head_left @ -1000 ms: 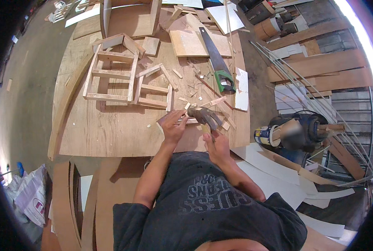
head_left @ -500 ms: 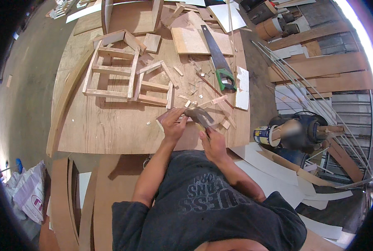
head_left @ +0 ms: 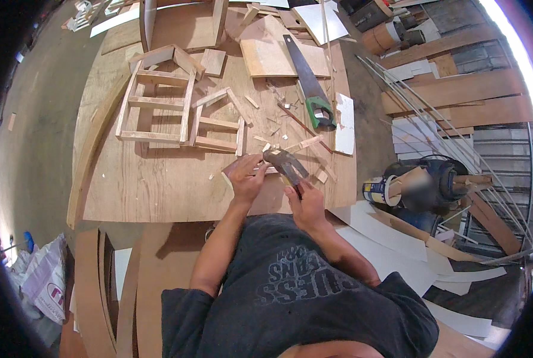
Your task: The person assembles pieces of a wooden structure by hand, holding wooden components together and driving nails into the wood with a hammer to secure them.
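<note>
One claw hammer (head_left: 287, 166) sits gripped in the right hand (head_left: 306, 206) — its head (head_left: 273, 156) just beside the left hand (head_left: 247, 180), bunched over a wooden piece (head_left: 271, 170) — clasping or not, I cannot tell. Beyond, on the table (head_left: 159, 197): a slatted frame (head_left: 156, 104), a green-handled saw (head_left: 304, 77).

Wooden worktable (head_left: 141, 194), slatted frames (head_left: 156, 103), green-handled handsaw (head_left: 304, 73) across a pale board (head_left: 269, 62), wood scraps (head_left: 307, 143)

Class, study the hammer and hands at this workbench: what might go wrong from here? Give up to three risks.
1. The hammer, gripped in the right hand, has its head beside the left hand; a stray blow might bruise fingers.
2. Loose wood scraps lie close by and might get in the way.
3. The handsaw lies uncovered; a reaching arm might catch its blade.
</note>
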Action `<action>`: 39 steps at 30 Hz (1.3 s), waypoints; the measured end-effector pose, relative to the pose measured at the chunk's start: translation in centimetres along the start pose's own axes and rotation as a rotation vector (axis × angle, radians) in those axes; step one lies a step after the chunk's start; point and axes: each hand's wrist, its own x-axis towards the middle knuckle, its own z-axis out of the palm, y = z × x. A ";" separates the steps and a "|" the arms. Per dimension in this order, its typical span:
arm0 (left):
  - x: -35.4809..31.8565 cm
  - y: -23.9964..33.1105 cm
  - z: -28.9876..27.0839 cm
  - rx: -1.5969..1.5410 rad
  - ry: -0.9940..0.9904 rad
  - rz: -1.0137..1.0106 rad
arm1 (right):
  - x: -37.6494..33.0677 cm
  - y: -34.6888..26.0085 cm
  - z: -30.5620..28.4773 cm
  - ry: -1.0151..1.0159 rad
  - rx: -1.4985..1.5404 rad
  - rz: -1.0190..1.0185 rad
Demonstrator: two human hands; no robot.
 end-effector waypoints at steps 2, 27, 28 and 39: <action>0.0 0.0 0.0 0.008 0.016 0.007 | 0.0 0.3 0.1 0.023 0.027 0.002; 0.3 0.1 -0.3 -0.017 -0.005 -0.028 | 0.6 0.5 0.9 0.116 -0.012 -0.124; 0.4 0.3 -0.3 -0.005 0.010 -0.001 | 0.8 1.1 1.2 0.116 -0.013 -0.120; 0.6 0.5 -0.4 -0.055 -0.036 -0.073 | 1.1 0.8 1.2 0.066 -0.007 -0.112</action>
